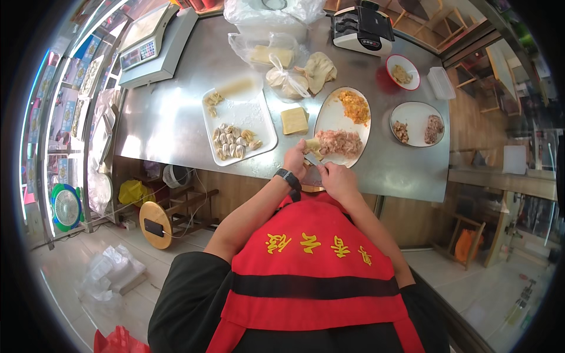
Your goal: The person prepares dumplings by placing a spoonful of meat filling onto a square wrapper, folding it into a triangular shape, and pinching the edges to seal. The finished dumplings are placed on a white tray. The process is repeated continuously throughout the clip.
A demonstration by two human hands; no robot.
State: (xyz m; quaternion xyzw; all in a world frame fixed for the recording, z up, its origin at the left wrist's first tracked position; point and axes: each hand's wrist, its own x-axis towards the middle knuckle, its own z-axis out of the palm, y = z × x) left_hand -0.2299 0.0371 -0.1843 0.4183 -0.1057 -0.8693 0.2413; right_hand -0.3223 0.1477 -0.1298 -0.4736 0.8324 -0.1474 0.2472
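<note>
My left hand (295, 159), with a dark watch at the wrist, holds a pale yellow dough wrapper (312, 144) at the near left rim of an oval plate (329, 115). In my right hand (339, 178) is a flat spreader (314, 159), its blade against or just under the wrapper. Pink minced meat (340, 143) lies on the near half of that plate, and an orange-yellow chopped filling (354, 107) on the far half. A stack of square wrappers (294, 121) sits left of the plate. Further left, a white tray (260, 112) carries several folded wontons (229, 142).
Plastic bags of wrappers (273, 56) and a tied bag (288, 84) stand behind the stack. At right are a smaller plate with meat (415, 132), a red-rimmed bowl (417, 73) and a plastic box (441, 83). A scale (143, 48) and a banknote counter (362, 33) occupy the back.
</note>
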